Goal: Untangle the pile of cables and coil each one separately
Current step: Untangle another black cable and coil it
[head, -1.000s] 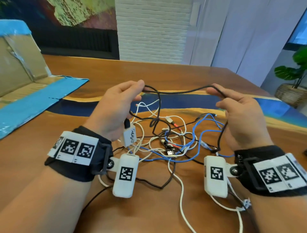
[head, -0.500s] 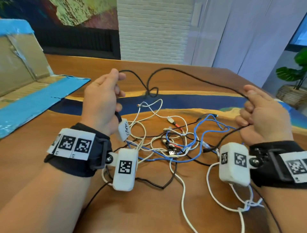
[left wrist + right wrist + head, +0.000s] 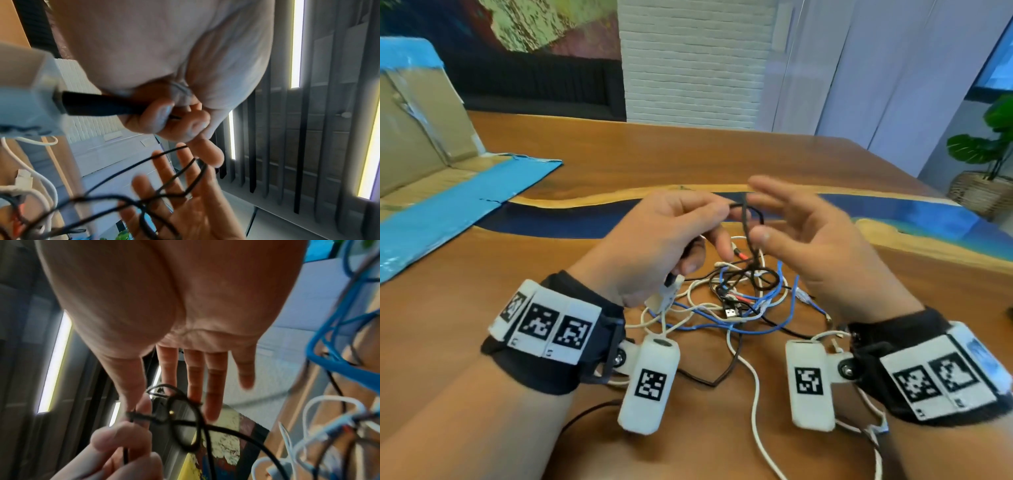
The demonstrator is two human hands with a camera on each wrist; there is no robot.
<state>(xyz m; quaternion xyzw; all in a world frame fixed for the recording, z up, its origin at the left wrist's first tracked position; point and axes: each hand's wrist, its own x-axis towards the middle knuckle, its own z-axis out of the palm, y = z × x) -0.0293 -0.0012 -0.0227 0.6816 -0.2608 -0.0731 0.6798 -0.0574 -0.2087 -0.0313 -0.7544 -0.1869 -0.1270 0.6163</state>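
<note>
My left hand (image 3: 664, 240) is lifted above the table and pinches a thin black cable (image 3: 748, 222) between thumb and forefinger. Its lower fingers curl round that cable's black plug (image 3: 102, 105), which sits in a white adapter (image 3: 667, 294). The black cable forms a small knotted loop (image 3: 185, 418) just past the pinch. My right hand (image 3: 808, 240) faces it, fingers straight and spread, holding nothing, with the loop hanging close to its thumb. Below lies the tangled pile (image 3: 739, 301) of white, blue (image 3: 329, 353) and black cables.
An opened cardboard box (image 3: 421, 137) with blue tape lies at the table's far left. A potted plant in a basket (image 3: 983, 185) stands off the table's right edge. White cords from the wrist cameras trail over the wooden table (image 3: 482, 274) near me.
Both hands were spread apart with the black cable stretched between them. They have come together, and the right hand has let go of the cable and opened.
</note>
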